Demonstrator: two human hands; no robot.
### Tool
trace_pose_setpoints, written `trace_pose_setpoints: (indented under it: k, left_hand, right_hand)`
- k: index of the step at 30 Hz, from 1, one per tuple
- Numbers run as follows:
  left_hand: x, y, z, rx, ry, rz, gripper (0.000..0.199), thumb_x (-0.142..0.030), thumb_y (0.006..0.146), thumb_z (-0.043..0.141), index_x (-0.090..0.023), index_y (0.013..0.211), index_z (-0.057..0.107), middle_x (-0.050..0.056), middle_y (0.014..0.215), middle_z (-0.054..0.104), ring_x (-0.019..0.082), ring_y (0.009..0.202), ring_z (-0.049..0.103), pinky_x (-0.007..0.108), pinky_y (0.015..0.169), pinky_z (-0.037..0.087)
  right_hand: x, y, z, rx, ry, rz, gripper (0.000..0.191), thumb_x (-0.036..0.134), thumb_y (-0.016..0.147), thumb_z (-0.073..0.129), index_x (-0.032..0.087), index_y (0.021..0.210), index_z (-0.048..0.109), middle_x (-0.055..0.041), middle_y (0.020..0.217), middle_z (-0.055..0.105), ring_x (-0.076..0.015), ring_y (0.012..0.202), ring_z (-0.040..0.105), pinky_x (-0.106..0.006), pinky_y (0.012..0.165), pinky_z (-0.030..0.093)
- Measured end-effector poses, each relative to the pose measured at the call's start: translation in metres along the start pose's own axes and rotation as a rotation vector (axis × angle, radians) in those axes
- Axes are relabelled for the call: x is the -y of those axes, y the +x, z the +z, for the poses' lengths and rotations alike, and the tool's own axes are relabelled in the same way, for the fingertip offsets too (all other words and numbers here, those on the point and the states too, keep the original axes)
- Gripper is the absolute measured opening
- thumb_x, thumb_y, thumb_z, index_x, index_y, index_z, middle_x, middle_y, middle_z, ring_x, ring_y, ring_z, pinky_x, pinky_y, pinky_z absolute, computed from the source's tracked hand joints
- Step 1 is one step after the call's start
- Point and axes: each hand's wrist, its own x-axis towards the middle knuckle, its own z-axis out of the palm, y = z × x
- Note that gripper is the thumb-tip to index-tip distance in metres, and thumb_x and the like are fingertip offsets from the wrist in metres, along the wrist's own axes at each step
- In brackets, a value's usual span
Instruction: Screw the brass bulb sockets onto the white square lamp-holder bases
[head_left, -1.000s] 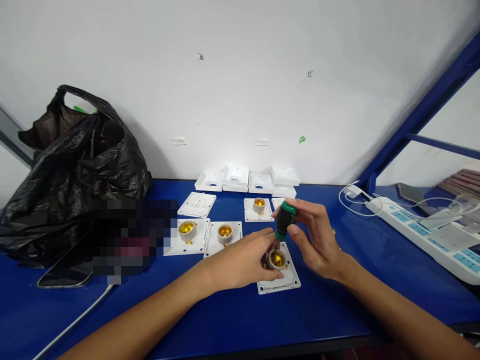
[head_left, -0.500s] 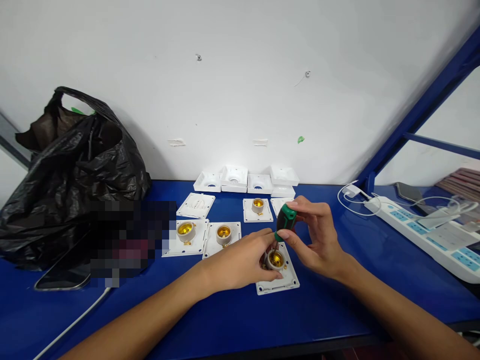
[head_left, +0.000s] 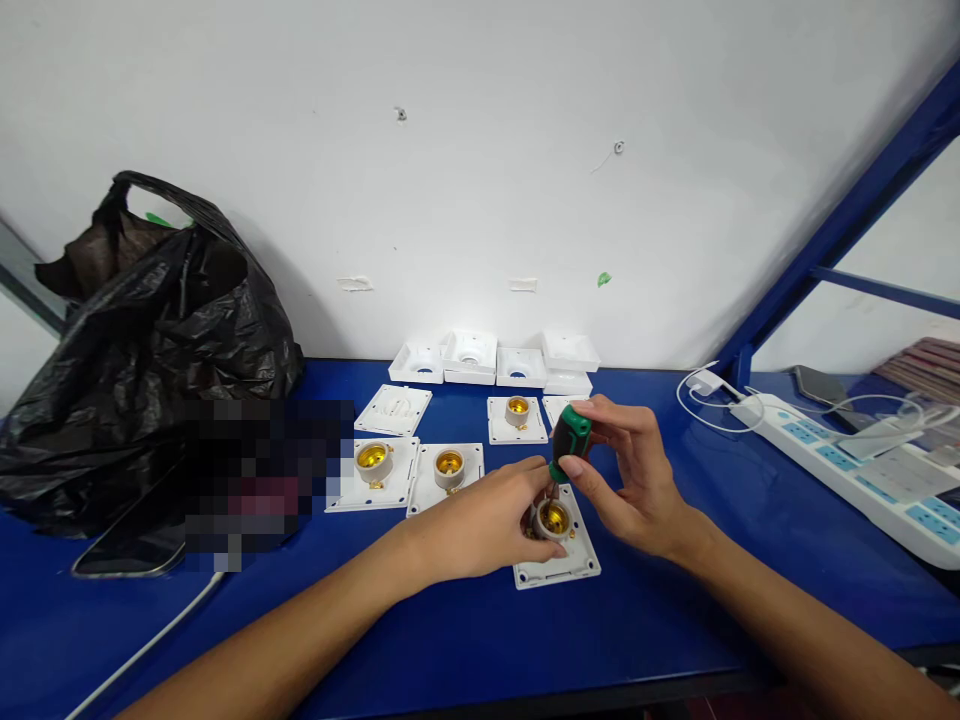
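Note:
My right hand grips a screwdriver with a green and black handle. Its shaft points down into a lamp socket with a brass-coloured inside, mounted on a square white plate. My left hand is closed around the socket's left side, thumb in front; some fingertips are hidden behind it. To the left lie two more white plates with sockets, a middle one and a left one. Another socket sits on a plate farther back.
White square covers stand stacked along the wall. A bare white plate lies before them. On the left are a black plastic bag and a phone with a white cable. At right lies a power strip with cords.
The view has shifted very slightly. Both hands, the screwdriver and the socket keep nearly the same positions, and the grip looks unchanged.

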Motion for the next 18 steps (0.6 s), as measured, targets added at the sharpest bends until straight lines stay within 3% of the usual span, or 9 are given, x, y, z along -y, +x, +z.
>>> trace_pose_setpoints:
  k: [7,18]
  left_hand:
    - [0.0019,0.001,0.0011,-0.008,0.01,0.009,0.033,-0.043,0.085,0.076,-0.021,0.099,0.056,0.0,0.091,0.06,0.019,0.08,0.06,0.033,0.071,0.046]
    - [0.0008,0.0005,0.0005,-0.001,0.038,-0.002,0.032,-0.043,0.086,0.075,-0.021,0.099,0.057,0.001,0.091,0.059,0.022,0.085,0.061,0.034,0.073,0.045]
  right_hand:
    - [0.0005,0.0003,0.0003,0.011,-0.004,-0.014,0.061,0.013,0.096,0.062,0.036,0.149,0.043,-0.0041,0.112,0.063,-0.0212,0.093,0.063,-0.044,0.083,0.056]
    - [-0.0005,0.0016,0.0003,0.005,0.037,-0.015,0.062,0.009,0.092,0.066,0.033,0.146,0.046,-0.0025,0.103,0.058,-0.0199,0.087,0.059,-0.04,0.074,0.053]
